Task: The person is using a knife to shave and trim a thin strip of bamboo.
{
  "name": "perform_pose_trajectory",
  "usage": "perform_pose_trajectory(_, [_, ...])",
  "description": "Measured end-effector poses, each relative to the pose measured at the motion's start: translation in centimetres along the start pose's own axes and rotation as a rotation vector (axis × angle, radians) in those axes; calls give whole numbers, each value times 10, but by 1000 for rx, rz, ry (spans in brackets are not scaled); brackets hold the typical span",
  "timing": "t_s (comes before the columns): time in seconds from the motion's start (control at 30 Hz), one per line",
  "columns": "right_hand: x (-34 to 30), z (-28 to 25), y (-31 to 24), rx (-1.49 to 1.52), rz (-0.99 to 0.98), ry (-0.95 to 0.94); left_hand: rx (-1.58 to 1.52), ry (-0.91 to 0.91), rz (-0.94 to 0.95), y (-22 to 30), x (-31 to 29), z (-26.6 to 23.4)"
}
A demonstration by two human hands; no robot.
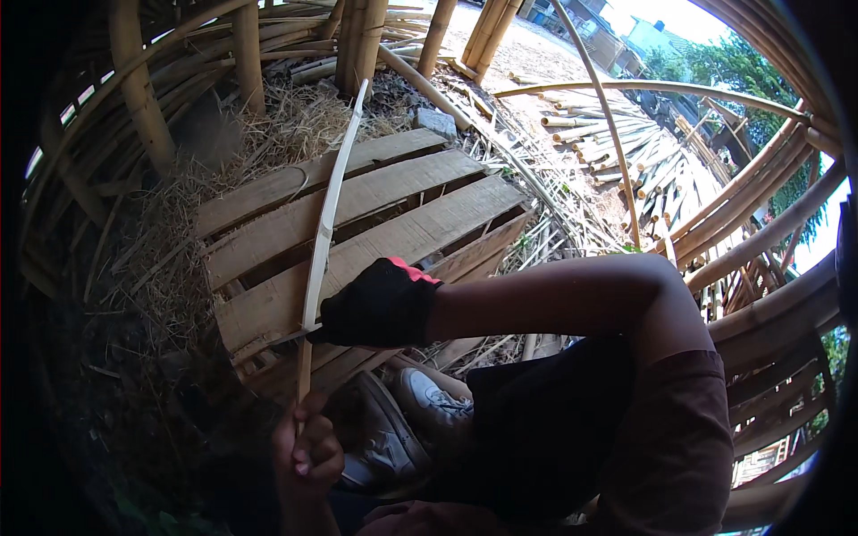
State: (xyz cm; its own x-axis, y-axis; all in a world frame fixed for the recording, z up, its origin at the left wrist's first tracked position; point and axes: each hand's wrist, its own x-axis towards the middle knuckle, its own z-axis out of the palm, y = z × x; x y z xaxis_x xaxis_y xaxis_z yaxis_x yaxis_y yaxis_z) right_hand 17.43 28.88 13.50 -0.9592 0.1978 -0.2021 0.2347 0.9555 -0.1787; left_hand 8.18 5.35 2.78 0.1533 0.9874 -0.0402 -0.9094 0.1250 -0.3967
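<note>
A long, pale split-bamboo strip (pixel 327 213) runs from near my body up over the wooden pallet (pixel 357 207), its far end rising past the pallet's back edge. My left hand (pixel 308 447), bare, is closed around the strip's near end. My right hand (pixel 380 304), in a black glove with a red patch, is closed beside the strip at the pallet's near edge. A thin knife blade (pixel 290 336) appears to stick out from it across the strip; the handle is hidden inside the glove.
My shoes (pixel 431 393) are close against the pallet's near side. Dry straw and shavings (pixel 259 152) lie behind and left of it. Bamboo posts (pixel 361 45) stand at the back, a whitish block (pixel 435 121) near them. Cut bamboo poles (pixel 617 143) are heaped at the far right.
</note>
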Motion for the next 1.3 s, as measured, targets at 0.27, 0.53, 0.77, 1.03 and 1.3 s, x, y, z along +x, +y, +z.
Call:
perform_pose_trajectory(0.27, [35, 14, 37, -244, -173, 20, -22, -26, 41, 9, 5, 3])
perform_pose_trajectory(0.53, [58, -6, 94, -453, -141, 203, 6, -46, 54, 10, 5, 1])
perform_pose_trajectory(0.77, [11, 16, -7, -119, -70, -58, 1, -5, 49, 12, 2, -1])
perform_pose_trajectory(1.03, [53, 2, 60, -201, -85, -78, -50, -18, 8, 21, 21, 1])
perform_pose_trajectory(1.3, [44, 27, 36, -123, -181, 93, 256, 169, 146, 13, 8, -5])
